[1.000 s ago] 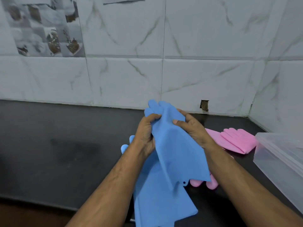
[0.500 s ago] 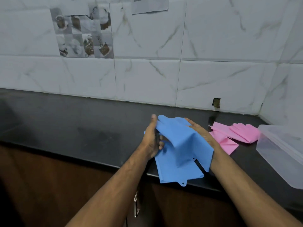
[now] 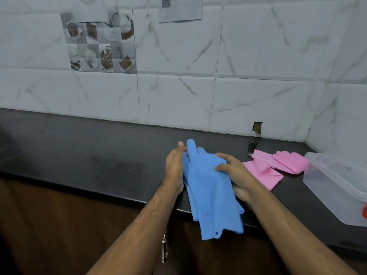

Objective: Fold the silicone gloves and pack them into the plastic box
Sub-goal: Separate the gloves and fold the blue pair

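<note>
Blue silicone gloves (image 3: 210, 187) lie stacked between my hands, fingers pointing toward the wall, cuffs hanging over the counter's front edge. My left hand (image 3: 174, 165) presses flat against their left side with fingers straight. My right hand (image 3: 234, 171) grips their right side, thumb on top and fingers beneath. Pink silicone gloves (image 3: 278, 165) lie on the black counter to the right, partly folded. A clear plastic box (image 3: 337, 187) stands at the far right.
The black counter (image 3: 99, 151) runs along a white marble-tiled wall (image 3: 178, 86), which turns a corner at the right behind the box. Brown cabinet fronts with a metal handle (image 3: 164, 247) sit below the counter edge. A small red thing (image 3: 365, 213) shows beside the box.
The folded-over blue glove has been laid out straight, its fingers now pointing toward the wall. My left hand has opened flat against the gloves. The camera view has shifted left and up.
</note>
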{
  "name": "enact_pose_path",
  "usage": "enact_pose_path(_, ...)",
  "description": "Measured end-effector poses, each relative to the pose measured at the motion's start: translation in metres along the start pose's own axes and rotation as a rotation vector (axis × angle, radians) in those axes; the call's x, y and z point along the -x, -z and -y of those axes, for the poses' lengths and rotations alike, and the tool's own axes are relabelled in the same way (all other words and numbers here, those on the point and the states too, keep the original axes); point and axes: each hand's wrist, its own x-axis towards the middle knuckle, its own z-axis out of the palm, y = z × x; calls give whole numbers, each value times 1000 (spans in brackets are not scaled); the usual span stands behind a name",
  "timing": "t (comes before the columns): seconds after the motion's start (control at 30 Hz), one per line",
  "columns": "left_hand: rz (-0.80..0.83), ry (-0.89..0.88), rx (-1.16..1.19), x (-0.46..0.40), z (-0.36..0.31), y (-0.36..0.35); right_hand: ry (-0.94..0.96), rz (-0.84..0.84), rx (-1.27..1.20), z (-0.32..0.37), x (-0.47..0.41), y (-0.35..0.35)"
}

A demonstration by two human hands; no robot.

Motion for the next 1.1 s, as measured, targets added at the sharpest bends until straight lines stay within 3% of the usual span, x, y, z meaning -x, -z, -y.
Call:
enact_pose_path(0.07,-94,-104,-116,-3,4,0,-1,55,112,-1,0,4)
enact_pose_path(0.23,-46,-191,-237,-5,7,1,127,52,487,22,-20,2)
enact_pose_path(0.47,-58,-270,-379,-17,17,2,205,40,236,3,-46,7)
enact_pose_path(0.63,-194,-319,-558,-27,18,0,213,46,151,-6,-53,14)
enact_pose_path(0.73,-257,-294,-544,-33,17,2,220,-20,196,-10,-56,14)
enact_pose_path(0.93,-214,-302,-522,-33,18,2,311,-34,320,-13,-55,11)
enact_pose_path(1.1,-180,-600,-554,-22,9,2,529,-54,333,-3,-49,5)
